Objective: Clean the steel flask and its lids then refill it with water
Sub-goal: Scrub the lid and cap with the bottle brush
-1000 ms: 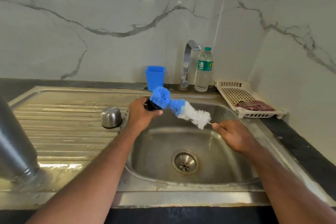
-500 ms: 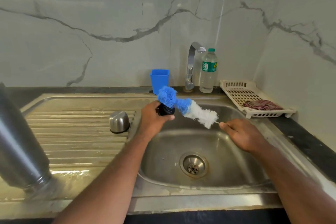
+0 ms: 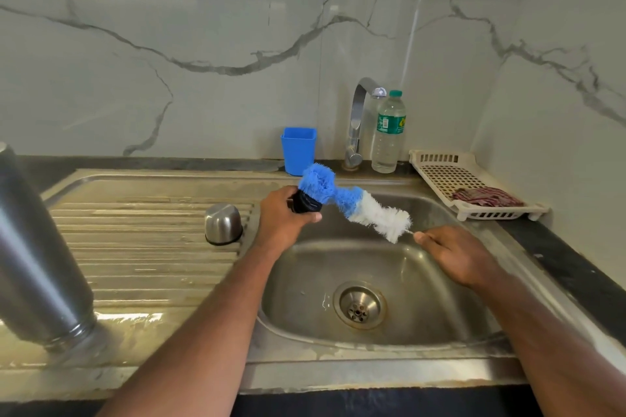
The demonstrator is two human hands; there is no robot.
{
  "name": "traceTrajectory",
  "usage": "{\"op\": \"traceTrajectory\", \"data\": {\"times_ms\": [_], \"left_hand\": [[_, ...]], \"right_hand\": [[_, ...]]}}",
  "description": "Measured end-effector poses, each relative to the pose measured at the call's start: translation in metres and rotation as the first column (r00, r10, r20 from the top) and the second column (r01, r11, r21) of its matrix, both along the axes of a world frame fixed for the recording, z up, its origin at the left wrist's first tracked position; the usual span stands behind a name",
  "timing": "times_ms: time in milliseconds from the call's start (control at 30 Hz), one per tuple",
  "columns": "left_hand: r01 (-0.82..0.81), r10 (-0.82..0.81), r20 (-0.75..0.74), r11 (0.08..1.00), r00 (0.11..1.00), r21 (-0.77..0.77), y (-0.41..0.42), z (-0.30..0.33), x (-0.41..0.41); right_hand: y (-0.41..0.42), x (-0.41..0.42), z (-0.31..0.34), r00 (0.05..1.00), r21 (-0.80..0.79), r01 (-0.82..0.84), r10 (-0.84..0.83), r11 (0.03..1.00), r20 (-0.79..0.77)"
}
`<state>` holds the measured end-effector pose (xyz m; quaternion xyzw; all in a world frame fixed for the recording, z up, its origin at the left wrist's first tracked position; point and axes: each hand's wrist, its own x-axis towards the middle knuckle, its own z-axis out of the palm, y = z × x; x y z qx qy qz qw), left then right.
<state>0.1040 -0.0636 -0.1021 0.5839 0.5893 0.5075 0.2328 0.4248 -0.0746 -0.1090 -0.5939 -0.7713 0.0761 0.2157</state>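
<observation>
Lid-scrubbing step: left hand [image 3: 283, 218] grips black lid [image 3: 305, 204] over sink [image 3: 372, 354], right hand [image 3: 455, 252] pinches brush [image 3: 352, 201] wire; next, rinse.

So the dark counter [image 3: 572, 267] had a steel sink [image 3: 372, 372] set into it. On the ribbed drainboard [image 3: 142, 247] left of the basin sat a steel cap [image 3: 223, 223] and, nearer the front edge, the steel flask [image 3: 37, 264]. Behind the basin stood a blue cup [image 3: 298, 150], the tap [image 3: 355, 125] and a water bottle [image 3: 388, 132]. Right of the basin, a white tray [image 3: 450, 176] held a folded cloth [image 3: 486, 196].
</observation>
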Motion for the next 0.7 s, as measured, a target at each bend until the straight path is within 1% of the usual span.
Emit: {"op": "traceTrajectory", "data": {"times_ms": [100,167,233,333,433,467,567,600,700], "left_hand": [[-0.026,0.026,0.047,1.0,0.999,0.005,0.001,-0.001,-0.004],[0.002,-0.002,0.006,1.0,1.0,-0.015,0.001,-0.001,-0.003],[-0.013,0.013,-0.008,1.0,1.0,-0.022,0.001,-0.001,-0.003],[-0.063,0.064,0.06,0.998,0.996,-0.023,0.003,-0.001,-0.008],[-0.015,0.015,0.0,0.999,1.0,-0.031,0.001,-0.001,-0.003],[-0.022,0.022,0.003,0.999,1.0,-0.029,0.001,-0.001,-0.002],[-0.096,0.097,0.097,0.995,0.991,-0.014,0.005,-0.002,-0.009],[-0.093,0.094,0.093,0.995,0.991,-0.019,0.005,-0.002,-0.01],[-0.006,0.007,0.016,1.0,1.0,-0.025,0.001,-0.003,-0.001]], "right_hand": [[0.0,0.0,0.001,0.999,-0.018,0.039,-0.039,0.999,0.002],[0.001,0.0,0.0,1.0,-0.032,0.018,-0.018,0.999,0.002],[0.001,0.002,0.0,1.0,-0.038,0.007,-0.008,0.999,-0.018],[-0.001,0.002,0.003,0.999,-0.045,0.037,-0.037,0.998,-0.011],[0.0,-0.003,-0.001,1.0,-0.069,-0.005,0.004,0.998,-0.01],[0.0,-0.001,-0.001,1.0,-0.07,-0.013,0.011,0.997,-0.023],[-0.002,0.003,0.002,1.0,-0.071,0.017,-0.018,0.997,-0.021],[-0.003,0.0,0.004,1.0,-0.076,0.028,-0.029,0.997,-0.01],[-0.004,-0.011,0.003,1.0,-0.087,0.005,-0.007,0.996,-0.019]]}}
